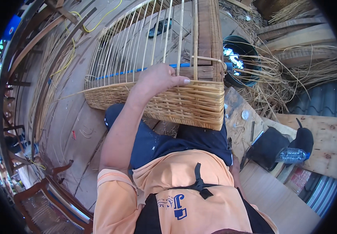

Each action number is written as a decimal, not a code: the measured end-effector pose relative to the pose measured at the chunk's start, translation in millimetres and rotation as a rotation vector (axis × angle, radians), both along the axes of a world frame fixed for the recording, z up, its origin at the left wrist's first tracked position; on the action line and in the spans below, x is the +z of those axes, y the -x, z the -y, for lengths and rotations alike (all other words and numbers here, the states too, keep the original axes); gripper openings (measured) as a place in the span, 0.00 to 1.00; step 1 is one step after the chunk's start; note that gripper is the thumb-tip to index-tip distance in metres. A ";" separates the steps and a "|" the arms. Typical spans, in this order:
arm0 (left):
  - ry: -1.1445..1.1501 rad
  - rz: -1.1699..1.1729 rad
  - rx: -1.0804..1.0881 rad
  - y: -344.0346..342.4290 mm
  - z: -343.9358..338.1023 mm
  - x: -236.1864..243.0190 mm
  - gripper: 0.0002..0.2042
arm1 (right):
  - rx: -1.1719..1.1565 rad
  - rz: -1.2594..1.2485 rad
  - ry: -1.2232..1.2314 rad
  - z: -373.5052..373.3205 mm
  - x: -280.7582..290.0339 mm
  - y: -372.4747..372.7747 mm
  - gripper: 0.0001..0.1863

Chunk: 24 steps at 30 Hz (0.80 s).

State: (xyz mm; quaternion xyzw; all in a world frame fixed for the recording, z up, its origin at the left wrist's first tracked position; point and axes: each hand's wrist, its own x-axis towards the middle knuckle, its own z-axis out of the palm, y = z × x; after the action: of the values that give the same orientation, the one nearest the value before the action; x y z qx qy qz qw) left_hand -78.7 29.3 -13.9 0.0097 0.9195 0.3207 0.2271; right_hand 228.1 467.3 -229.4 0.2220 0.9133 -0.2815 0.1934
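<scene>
Peach shirt (pixel 168 167) closest, and over the lap (pixel 153 142) woven wicker (pixel 176 101) runs left to right, spokes (pixel 195 39) pointing far, left hand (pixel 157 80) gripping its far edge, right hand unseen, floor (pixel 69 117) spreading left, bucket (pixel 250 46) close right.

Small lettering (pixel 164 203) and a larger blue emblem (pixel 180 213) mark the peach-orange shirt (pixel 219 202).

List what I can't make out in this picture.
All in the head view:
Left hand: most fingertips, hidden by the hand itself.
Right hand: out of sight; what covers it is unclear.
Frame: far end, cut off by the top edge.
Sandal: parts hidden by the rods.
Bucket: bottom, masked by glare.
Red thing on the floor: too small to identify.
</scene>
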 end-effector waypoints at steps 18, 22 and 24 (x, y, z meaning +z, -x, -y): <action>-0.080 -0.279 -0.133 -14.9 60.0 -21.1 0.16 | 0.619 -0.816 0.155 211.4 258.7 266.1 0.10; -0.005 -0.487 -0.051 -43.9 57.7 49.3 0.11 | 1.002 -0.632 0.231 259.8 260.6 296.6 0.12; 0.308 -1.001 -0.054 -47.6 54.0 62.1 0.07 | 0.946 -0.606 0.166 266.5 257.3 308.3 0.11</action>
State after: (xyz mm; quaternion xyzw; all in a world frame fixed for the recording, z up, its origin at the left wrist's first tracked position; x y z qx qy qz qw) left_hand -31.1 -24.7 48.2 0.1522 0.9514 0.1320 -0.2331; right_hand -80.2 200.7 27.8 -0.3181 0.9027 -0.2863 0.0446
